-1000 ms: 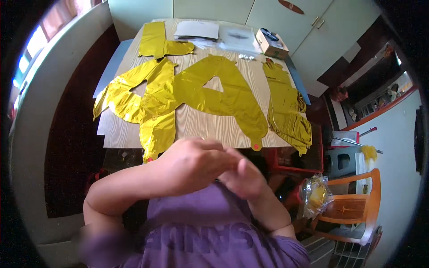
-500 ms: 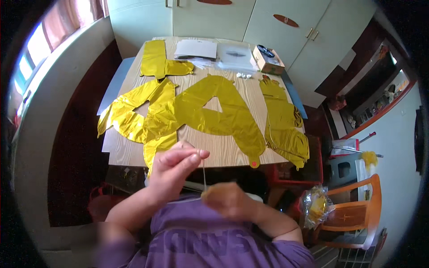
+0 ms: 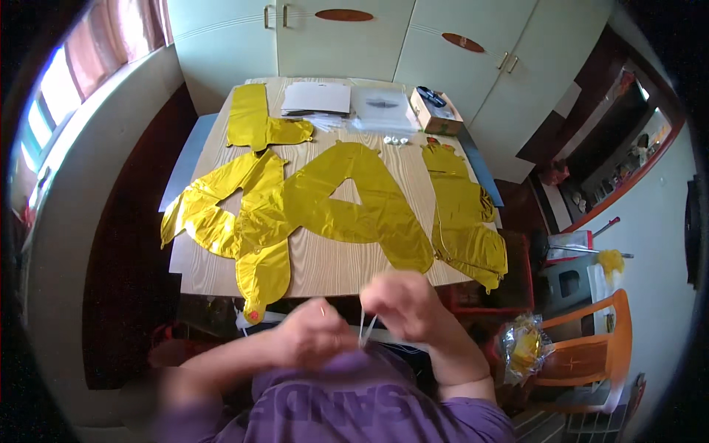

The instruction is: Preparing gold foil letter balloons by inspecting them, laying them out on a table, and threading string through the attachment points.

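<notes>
Just off the near edge of the worktop [image 3: 336, 269], I have the right hand [image 3: 402, 303] pinching a pale string [image 3: 362, 328]; the left hand [image 3: 319, 332] curls in close beside the string, too blurred for me to tell whether it grips; on the worktop's far right corner I see a box [image 3: 440, 126] with a dark thing [image 3: 430, 96] in its top that I cannot make out; right of the worktop, a clear bag [image 3: 511, 340] on a chair [image 3: 622, 332] holds something yellow; gold foil balloons [image 3: 340, 221] lie flat across the worktop, one overhanging its near edge.
</notes>
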Demonstrator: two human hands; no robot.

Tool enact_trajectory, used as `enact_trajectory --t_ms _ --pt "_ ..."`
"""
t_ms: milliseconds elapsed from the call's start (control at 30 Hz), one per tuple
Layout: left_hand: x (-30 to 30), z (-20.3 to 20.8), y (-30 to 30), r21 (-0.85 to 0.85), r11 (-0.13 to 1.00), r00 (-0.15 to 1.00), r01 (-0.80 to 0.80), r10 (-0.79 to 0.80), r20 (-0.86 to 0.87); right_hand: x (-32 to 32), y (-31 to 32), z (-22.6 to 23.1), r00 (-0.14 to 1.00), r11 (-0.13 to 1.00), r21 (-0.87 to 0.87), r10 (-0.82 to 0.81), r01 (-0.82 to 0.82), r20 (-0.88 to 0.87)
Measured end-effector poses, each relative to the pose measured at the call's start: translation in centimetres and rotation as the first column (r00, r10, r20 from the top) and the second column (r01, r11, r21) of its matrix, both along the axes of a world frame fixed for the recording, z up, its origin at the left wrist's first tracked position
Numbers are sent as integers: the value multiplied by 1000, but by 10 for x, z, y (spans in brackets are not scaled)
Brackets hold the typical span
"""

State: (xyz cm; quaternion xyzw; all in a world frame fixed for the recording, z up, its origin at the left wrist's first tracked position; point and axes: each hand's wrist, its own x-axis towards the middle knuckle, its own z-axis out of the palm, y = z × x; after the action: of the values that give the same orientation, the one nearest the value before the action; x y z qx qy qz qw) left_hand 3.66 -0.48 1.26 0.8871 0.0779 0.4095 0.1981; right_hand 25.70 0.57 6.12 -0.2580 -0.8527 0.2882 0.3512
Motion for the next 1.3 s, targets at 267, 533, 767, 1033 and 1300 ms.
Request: enact_trajectory --t_ms 267,533,767,1033,1300 --pt "-9 -17 23 190 956 971 -224 235 -40 -5 11 1 999 999 5 -49 49 -11" --pt "-26 36 55 560 635 772 -532 635 14 27 13 16 990 973 218 -98 75 100" --pt "-36 84 52 658 418 688 -627 692 216 42 -2 18 968 913 -396 177 -93 181" --pt "-111 80 62 715 328 504 -617 863 39 200 -68 -86 975 451 -892 -211 35 -68" --pt "-43 72 40 484 795 821 -365 520 -235 89 -59 -6 880 874 -202 -380 442 284"
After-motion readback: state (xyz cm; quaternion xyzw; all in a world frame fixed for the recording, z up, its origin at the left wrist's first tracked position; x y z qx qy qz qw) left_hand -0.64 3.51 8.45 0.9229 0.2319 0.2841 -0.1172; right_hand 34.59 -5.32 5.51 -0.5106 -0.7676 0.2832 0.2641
